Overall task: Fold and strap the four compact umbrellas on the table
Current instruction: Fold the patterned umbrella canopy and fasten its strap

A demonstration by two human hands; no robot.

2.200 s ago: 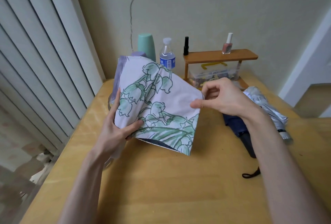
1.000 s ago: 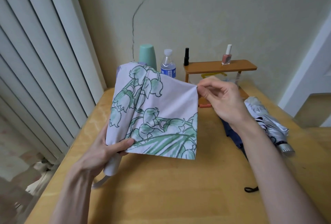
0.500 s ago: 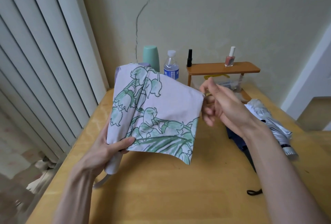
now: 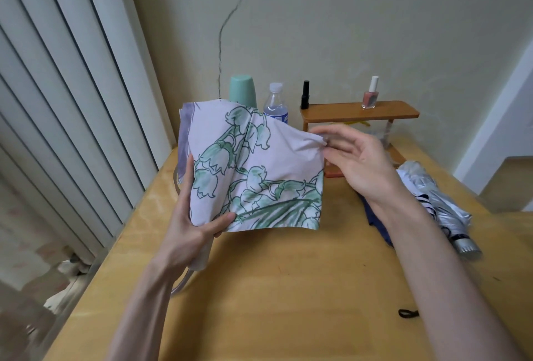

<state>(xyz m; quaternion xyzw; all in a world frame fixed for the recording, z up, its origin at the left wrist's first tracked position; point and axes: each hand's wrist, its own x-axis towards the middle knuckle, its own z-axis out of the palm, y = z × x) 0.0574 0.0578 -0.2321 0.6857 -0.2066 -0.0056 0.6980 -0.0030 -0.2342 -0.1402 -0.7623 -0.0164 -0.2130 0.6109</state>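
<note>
- The left grip [image 4: 187, 230] is closed round the floral umbrella [image 4: 259, 176]: the thumb presses the front of the cloth near its lower edge and the fingers are behind it.
- The umbrella's pale handle [image 4: 201, 261] sticks out below that palm, above the tabletop [image 4: 288, 288].
- One cloth panel is spread flat and held up towards the camera, off the tabletop.
- The right grip [image 4: 354, 164] has its fingers spread and mostly straight, with the fingertips at the panel's upper right corner. Blur hides whether thumb and forefinger pinch it.
- A silver umbrella [image 4: 432, 196] lies on the tabletop at the right, folded loosely.
- A navy umbrella [image 4: 375, 216] lies just beside it, partly hidden by the right forearm.
- A black loop [image 4: 408, 313] lies on the tabletop nearer the camera.
- At the back stand a cup [image 4: 242, 92], a water bottle [image 4: 275, 106] and a small shelf [image 4: 360, 112].
</note>
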